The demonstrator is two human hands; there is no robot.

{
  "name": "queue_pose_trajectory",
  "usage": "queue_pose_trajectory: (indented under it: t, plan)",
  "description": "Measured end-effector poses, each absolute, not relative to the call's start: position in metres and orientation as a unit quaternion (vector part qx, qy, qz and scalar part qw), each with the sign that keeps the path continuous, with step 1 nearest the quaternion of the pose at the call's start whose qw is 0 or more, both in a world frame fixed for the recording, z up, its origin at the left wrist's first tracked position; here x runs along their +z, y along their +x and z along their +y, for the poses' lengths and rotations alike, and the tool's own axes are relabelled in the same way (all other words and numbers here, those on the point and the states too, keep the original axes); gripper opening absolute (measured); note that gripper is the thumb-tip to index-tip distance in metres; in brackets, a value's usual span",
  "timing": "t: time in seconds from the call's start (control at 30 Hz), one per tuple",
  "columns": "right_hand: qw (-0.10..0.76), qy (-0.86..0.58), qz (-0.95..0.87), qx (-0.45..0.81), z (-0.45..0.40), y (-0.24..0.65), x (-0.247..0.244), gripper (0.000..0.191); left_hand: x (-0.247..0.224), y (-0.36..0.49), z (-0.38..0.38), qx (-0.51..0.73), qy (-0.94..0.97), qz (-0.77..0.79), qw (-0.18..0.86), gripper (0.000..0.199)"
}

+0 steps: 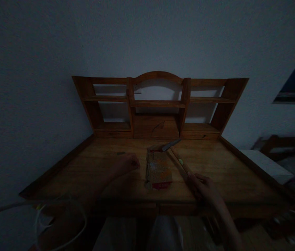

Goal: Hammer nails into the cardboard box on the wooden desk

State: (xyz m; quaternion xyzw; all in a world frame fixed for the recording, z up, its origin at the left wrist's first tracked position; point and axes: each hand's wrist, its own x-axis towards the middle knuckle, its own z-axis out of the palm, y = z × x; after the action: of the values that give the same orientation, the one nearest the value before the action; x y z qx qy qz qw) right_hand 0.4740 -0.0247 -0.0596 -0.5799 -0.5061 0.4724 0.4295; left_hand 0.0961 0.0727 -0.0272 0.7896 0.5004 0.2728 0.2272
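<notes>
My right hand (201, 184) is wrapped round the lower part of a hammer's wooden handle. The hammer (181, 161) slants up to the left, its grey metal head over the far right corner of a worn brown block or slab (159, 168) with orange patches and red edges. To the left of that slab, my left hand (131, 161) is closed with the fingers curled in; whatever it holds, if anything, is too dark to make out. A small dark flat piece (121, 153) lies on the desk just behind my left hand.
The wooden desk (215, 164) has raised side edges and a shelf unit (157, 103) along its back, against the wall. A pale cable (84, 223) loops at the lower left. A white surface (264, 164) and a wooden chair (280, 141) stand at the right.
</notes>
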Motion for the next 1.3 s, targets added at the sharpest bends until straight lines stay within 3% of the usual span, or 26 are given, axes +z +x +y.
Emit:
queue_pose_trajectory:
  t: [0.13,0.47,0.67,0.83,1.3]
  plan:
    - [0.425,-0.588,-0.492,0.482,-0.024,0.475,-0.061,0.05,-0.029,0.106,0.073,0.244,0.809,0.465,0.264,0.013]
    - [0.418,-0.595,-0.498,0.473,-0.026,0.471,-0.052,0.049,-0.031,0.134,0.067,0.454,0.628,0.533,0.34,0.023]
    - [0.414,-0.603,-0.503,0.461,-0.024,0.47,-0.052,0.051,-0.026,0.178,0.063,0.504,0.636,0.488,0.321,0.053]
    - [0.409,-0.599,-0.503,0.47,-0.024,0.47,-0.053,0.051,-0.035,0.191,0.069,0.469,0.659,0.511,0.291,0.074]
    - [0.411,-0.604,-0.51,0.455,-0.023,0.471,-0.052,0.049,-0.042,0.192,0.067,0.479,0.656,0.506,0.289,0.073]
